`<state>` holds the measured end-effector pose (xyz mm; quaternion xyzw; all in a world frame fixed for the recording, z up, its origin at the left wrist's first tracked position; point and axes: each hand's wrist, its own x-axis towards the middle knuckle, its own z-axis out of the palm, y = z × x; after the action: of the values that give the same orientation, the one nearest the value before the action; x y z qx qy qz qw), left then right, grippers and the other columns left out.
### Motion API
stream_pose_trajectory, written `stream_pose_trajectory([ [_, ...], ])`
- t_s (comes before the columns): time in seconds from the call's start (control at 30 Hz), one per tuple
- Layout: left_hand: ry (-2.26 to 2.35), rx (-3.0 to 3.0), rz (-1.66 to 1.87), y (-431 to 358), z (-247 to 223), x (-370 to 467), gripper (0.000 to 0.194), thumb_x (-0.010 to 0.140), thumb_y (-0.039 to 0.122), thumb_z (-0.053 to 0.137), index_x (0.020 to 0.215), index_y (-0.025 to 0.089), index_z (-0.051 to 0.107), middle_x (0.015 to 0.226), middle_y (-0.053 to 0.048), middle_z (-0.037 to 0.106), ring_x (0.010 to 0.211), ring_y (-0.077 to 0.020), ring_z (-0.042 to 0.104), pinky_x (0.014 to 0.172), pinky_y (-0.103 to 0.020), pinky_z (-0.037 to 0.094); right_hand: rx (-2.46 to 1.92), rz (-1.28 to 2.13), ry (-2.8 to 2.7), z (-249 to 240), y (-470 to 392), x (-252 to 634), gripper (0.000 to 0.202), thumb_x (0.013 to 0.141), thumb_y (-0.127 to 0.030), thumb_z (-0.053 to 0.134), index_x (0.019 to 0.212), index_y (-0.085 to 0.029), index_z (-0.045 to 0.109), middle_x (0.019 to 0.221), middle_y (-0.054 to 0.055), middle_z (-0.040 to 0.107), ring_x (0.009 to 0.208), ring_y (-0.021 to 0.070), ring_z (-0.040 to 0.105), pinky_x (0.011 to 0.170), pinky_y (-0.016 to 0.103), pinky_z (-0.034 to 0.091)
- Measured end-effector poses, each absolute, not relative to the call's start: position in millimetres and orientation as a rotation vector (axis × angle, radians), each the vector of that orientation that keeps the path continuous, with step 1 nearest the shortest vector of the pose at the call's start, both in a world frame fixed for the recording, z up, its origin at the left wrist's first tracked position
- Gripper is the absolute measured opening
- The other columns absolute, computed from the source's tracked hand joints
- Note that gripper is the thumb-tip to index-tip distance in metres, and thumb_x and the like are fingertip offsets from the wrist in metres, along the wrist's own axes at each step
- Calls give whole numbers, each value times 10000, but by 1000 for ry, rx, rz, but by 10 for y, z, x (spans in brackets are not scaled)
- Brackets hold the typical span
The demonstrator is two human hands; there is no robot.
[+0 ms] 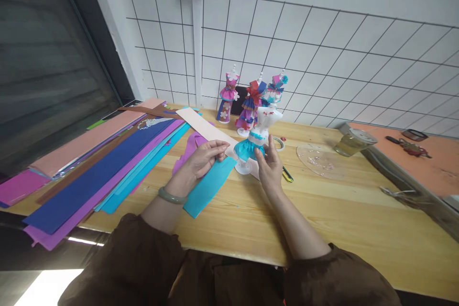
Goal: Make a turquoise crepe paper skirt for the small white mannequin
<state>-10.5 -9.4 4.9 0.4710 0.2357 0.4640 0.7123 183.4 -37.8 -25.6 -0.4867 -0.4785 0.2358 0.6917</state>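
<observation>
A small white mannequin (267, 118) on a round stand wears a gathered turquoise skirt (247, 148) with a white band above it. My right hand (270, 166) is at the skirt's right side, fingers apart, fingertips touching it. To the left of the skirt, my left hand (210, 157) has its thumb and fingers pinched together; what they hold, if anything, is too small to name. A turquoise paper strip (210, 187) lies below the left hand, and a pale pink strip (204, 127) runs behind both.
Long colored paper sheets (103, 177) are piled at the left. Dressed mannequins (229, 88) stand near the wall. Right of my hands are a tape roll (278, 143), a yellow-black cutter (287, 174), a clear plate (319, 161) and a cup (353, 142).
</observation>
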Motion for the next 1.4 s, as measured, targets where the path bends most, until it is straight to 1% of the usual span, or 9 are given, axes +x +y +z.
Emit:
stream_pose_trajectory([
  [0.27,509,1017,995,-125,97,-92,249,672,227,730,880,105,669,634,4,543,591,-63,476,561,-202,352,-1132,481,-1169,-297,-369,1876,691,767,-446,614,1388,-244,388,1247,86,575,1130,227,522,909,388,427],
  [0.5,461,960,981,-181,144,-64,233,686,215,716,881,103,659,621,7,521,596,-70,476,575,-202,351,-1127,458,-1154,-241,-389,1903,702,760,-432,635,1376,-188,400,1188,123,579,1067,229,554,874,403,456],
  [0.67,408,936,944,-181,134,-57,214,700,215,703,882,117,650,635,13,508,599,-69,469,585,-204,352,-1117,212,-1174,-131,-473,1891,551,804,-388,595,1309,-212,461,1159,113,580,1070,230,541,866,428,446],
  [0.8,356,937,936,-196,134,-63,208,722,223,685,897,119,648,619,13,497,610,-73,466,601,-204,361,-987,-98,-1280,-72,-633,1839,333,828,-282,576,1157,-231,571,1057,86,602,924,205,571,820,409,450],
  [0.9,324,926,927,-222,154,-70,212,733,248,675,902,122,651,613,8,499,617,-80,474,613,-208,374,-921,70,-1518,-92,-735,1750,296,857,-240,535,1151,-251,570,1006,71,620,695,155,573,667,350,484],
  [1.03,278,918,944,-252,178,-81,237,726,291,678,898,129,658,606,3,504,618,-91,483,603,-213,384,-1005,589,-1681,-136,-761,1614,410,884,-315,504,1286,-259,448,1036,83,627,470,92,496,466,292,445],
  [1.1,254,913,956,-256,175,-85,254,727,311,675,908,134,658,604,2,506,616,-96,483,598,-216,387,-1023,838,-1597,-126,-750,1569,469,871,-374,521,1305,-232,419,803,35,639,405,93,466,407,275,409],
  [1.2,246,918,973,-239,151,-86,279,733,328,670,924,125,656,622,-5,523,627,-103,496,607,-223,399,-1029,1024,-1451,-61,-745,1549,557,799,-410,617,1278,-186,441,475,-76,474,364,111,447,376,252,371],
  [1.4,297,770,1095,-160,107,-85,261,734,275,673,953,144,616,751,-17,586,728,-118,575,668,-239,449,-1026,1043,-1308,74,-779,1588,564,724,-386,699,1213,-192,496,603,-48,542,421,89,464,402,245,406],
])
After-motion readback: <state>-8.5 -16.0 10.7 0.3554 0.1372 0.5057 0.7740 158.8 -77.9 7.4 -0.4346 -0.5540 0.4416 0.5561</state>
